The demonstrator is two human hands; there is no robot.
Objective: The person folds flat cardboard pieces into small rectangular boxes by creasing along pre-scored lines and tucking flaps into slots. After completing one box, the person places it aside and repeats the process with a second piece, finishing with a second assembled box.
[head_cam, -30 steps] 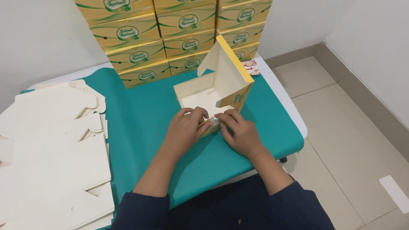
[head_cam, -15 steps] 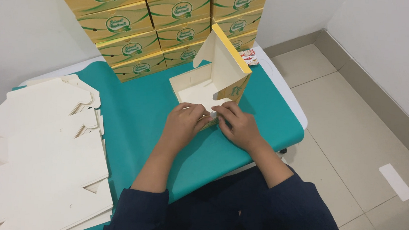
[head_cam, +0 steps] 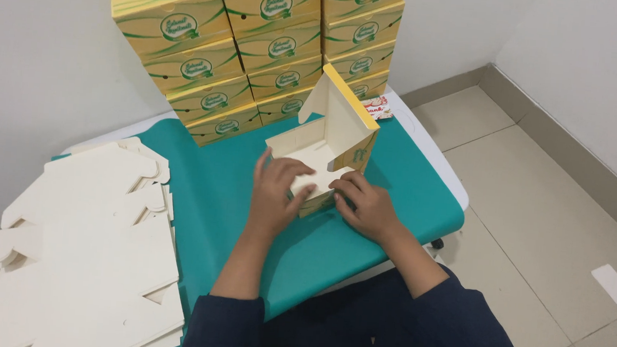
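Observation:
A half-folded yellow and white cardboard box [head_cam: 329, 142] stands on the teal-covered table [head_cam: 220, 181], its lid flap raised at the back right. My left hand [head_cam: 276, 189] presses on the box's near-left wall and front flap, fingers spread over the white inside. My right hand [head_cam: 366, 206] rests against the box's front right corner, fingers curled on the near flap. Both forearms reach in from dark blue sleeves at the bottom.
A stack of flat white box blanks [head_cam: 90, 244] lies on the table's left part. Finished yellow boxes [head_cam: 260, 41] are piled against the wall behind. A small red and white packet [head_cam: 377, 107] lies beside them. Tiled floor [head_cam: 555, 215] is to the right.
The view has shifted a little. My left hand has moved up onto the box's near wall, and both hands have pressed the front flap inwards.

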